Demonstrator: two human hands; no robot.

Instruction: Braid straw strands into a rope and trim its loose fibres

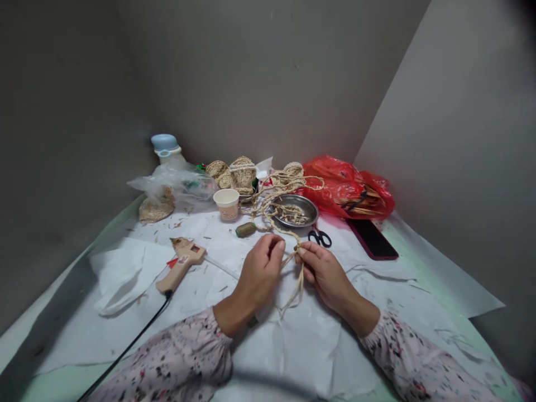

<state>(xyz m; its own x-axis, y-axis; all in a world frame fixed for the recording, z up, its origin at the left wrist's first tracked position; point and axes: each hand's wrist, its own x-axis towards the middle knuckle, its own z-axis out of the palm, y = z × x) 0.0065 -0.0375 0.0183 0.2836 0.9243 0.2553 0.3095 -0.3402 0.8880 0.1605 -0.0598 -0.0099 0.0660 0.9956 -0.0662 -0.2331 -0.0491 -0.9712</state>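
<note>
A braided straw cord (274, 222) runs from a loose heap at the back down to my hands, where it splits into loose strands (298, 291) hanging over the paper. My right hand (324, 273) pinches the cord where braid and strands meet. Opposite it, my left hand (262, 271) is closed with thumb against fingers, and a strand runs into its grip. Its fingertips are partly hidden. Just beyond my hands lie black-handled scissors (320, 239), a metal dish (307, 207) with straw scraps, and a spool of green thread (245, 229).
White paper (167, 335) covers the table. A glue gun (182, 263) with a black cable lies left. Behind stand a paper cup (226, 205), a plastic bag (176, 178), coiled straw pieces (243, 174) and a blue-lidded bottle (165, 146). A red bag (335, 184) and phone (372, 239) lie right.
</note>
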